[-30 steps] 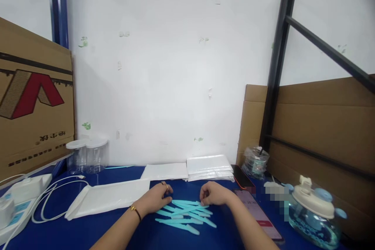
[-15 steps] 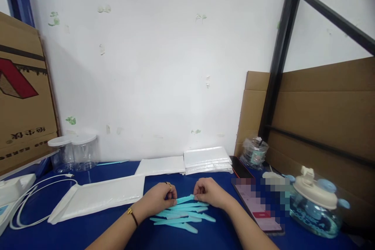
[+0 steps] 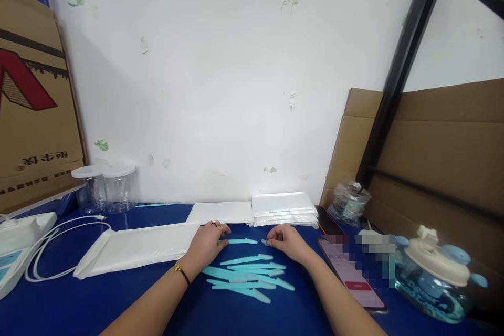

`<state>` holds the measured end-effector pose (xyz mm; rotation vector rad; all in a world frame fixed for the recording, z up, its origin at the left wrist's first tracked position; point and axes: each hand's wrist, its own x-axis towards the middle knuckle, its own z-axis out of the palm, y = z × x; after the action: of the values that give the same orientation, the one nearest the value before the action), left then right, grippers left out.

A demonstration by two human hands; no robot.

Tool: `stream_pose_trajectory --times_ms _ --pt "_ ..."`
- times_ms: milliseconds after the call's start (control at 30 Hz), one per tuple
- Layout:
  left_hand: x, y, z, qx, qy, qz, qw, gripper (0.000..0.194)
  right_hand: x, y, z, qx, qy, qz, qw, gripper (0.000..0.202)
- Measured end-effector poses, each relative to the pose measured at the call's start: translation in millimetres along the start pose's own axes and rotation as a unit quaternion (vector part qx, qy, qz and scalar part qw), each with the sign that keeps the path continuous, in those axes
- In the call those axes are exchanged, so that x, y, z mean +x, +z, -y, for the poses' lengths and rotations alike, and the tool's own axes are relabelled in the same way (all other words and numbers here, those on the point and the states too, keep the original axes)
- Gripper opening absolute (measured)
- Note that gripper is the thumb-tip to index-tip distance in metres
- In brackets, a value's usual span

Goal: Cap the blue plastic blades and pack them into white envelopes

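Several turquoise razor-like sticks (image 3: 252,276) lie in a loose pile on the blue table, in front of my hands. My left hand (image 3: 210,241) is closed on the left end of one more turquoise stick (image 3: 243,241), which points right, beyond the pile. Between the fingertips of my right hand (image 3: 284,242) is a small translucent cap (image 3: 265,242), apart from the stick's tip. A long white padded packet (image 3: 137,249) lies just left of my left hand. Behind my hands are a flat white packet (image 3: 222,212) and a stack of white packets (image 3: 284,210).
At the left stand two clear lidded jars (image 3: 120,189), a white cable (image 3: 29,262) and a cardboard box (image 3: 35,105). On the right are a phone (image 3: 360,283), a plastic-wrapped cup (image 3: 348,203) and a blue water bottle (image 3: 435,278). A white wall (image 3: 220,89) rises behind.
The stick and both hands have moved back, away from the pile. A small translucent cap now shows in my right hand, separate from the stick. The camera view has shifted slightly.
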<state>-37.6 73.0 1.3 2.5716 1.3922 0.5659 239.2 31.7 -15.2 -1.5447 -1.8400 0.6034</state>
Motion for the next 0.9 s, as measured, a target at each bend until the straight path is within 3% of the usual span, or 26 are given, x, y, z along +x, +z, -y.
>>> stream_pose_trajectory --times_ms 100,200,367,600,900 --pt "-3.0 -0.2 -5.9 -0.023 0.006 -0.019 1.000 0.017 -6.4 -1.5 7.4 -0.020 -0.050 -0.012 0.998 0.007" --pt "-6.2 0.0 -13.6 -0.067 0.041 0.034 0.996 0.017 -12.2 1.3 14.0 -0.019 -0.066 0.049 0.996 0.010" --pt "-4.6 4.2 -17.4 -0.077 0.037 0.096 0.992 0.019 -12.2 7.1 13.4 -0.014 -0.045 0.073 0.996 0.009" --pt "-1.5 8.6 -17.0 -0.093 0.045 0.093 0.990 0.021 -9.3 11.2 11.4 -0.027 -0.047 0.042 0.998 0.010" --pt "0.9 -1.4 -13.6 -0.034 0.026 0.066 0.997 0.014 -5.8 5.6 0.4 -0.047 -0.018 0.005 0.999 0.005"
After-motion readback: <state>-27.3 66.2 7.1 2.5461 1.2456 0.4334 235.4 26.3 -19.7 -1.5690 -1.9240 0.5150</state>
